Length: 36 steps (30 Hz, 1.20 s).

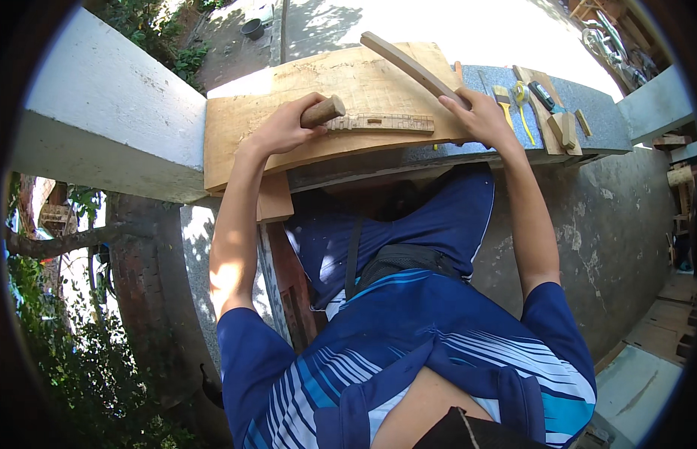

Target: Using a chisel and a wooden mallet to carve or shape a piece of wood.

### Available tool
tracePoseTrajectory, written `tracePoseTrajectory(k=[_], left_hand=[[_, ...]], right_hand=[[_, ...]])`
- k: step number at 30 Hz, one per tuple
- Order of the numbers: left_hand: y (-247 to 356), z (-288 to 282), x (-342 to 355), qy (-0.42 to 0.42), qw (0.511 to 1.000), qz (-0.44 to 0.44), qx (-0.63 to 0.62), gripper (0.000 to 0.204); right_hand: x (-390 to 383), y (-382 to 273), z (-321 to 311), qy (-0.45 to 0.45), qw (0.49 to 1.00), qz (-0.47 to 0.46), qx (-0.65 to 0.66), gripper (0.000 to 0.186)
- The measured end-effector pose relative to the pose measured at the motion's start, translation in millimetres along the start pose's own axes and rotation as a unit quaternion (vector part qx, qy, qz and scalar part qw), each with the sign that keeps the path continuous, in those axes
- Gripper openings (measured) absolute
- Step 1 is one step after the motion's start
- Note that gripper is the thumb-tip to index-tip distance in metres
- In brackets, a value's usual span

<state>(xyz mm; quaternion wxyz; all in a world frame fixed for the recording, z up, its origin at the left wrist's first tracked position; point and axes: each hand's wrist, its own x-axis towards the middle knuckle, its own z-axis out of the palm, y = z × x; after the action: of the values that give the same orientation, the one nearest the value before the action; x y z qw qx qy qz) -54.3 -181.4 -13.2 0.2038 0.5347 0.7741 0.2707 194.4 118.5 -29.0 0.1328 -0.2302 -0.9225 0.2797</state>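
1. White pillar [116, 97] at far left, just beside the left end of the board [236, 123].
2. Grey speckled ledge [607, 123], stretching beneath the board and on toward the right.
3. Broad, pale board, lying on the ledge from the pillar at left to below the right hand [481, 116], with darker streaks toward the far side.
4. Light wooden plank [547, 135] at right, resting on the ledge, with two small blocks on or beside its near end.
5. Long, squared stick [410, 69], slanting from far left to near right, near end clasped in the right hand.
6. Notched strip [401, 122] with a dark slot, lying on the board between the hands; left end close by the left hand [288, 127], impossible to tell whether touching.
7. Hands well apart: left curled round the rod, right closed on the stick.
8. Round wooden rod [324, 111], blunt end facing right.
9. Yellow-handled brush [503, 96], right of the right hand.
10. Yellow tape [521, 90], just right of the brush, ribbon trailing toward the near side.
11. Teal and black tool [542, 96], right of the tape.
12. Two small wooden blocks [564, 129], near right.
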Motion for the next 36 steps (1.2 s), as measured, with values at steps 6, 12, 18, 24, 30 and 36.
tracePoseTrajectory(k=[6, 12, 18, 24, 30, 36], left_hand=[[-8, 6, -1, 0.021, 0.999, 0.029, -0.003, 0.041], [-10, 9, -2, 0.036, 0.999, 0.037, -0.01, 0.043], [-14, 10, 5, 0.037, 0.999, 0.035, 0.005, 0.047], [-6, 4, 20, 0.021, 0.993, 0.073, 0.087, 0.044], [28, 12, 23, -0.014, 0.982, 0.081, 0.168, 0.038], [20, 21, 13, 0.029, 0.986, 0.081, 0.145, 0.04]], right_hand=[[-31, -19, 1, -0.022, 0.998, 0.007, 0.053, 0.059], [-45, -16, 7, -0.035, 0.996, 0.019, 0.081, 0.058], [-53, -10, 8, -0.031, 0.996, 0.009, 0.085, 0.058], [-49, 1, 10, -0.011, 0.989, -0.022, 0.144, 0.057], [-64, -12, -1, 0.04, 0.987, -0.08, 0.133, 0.052], [-82, -19, -7, 0.016, 0.98, -0.117, 0.159, 0.048]])
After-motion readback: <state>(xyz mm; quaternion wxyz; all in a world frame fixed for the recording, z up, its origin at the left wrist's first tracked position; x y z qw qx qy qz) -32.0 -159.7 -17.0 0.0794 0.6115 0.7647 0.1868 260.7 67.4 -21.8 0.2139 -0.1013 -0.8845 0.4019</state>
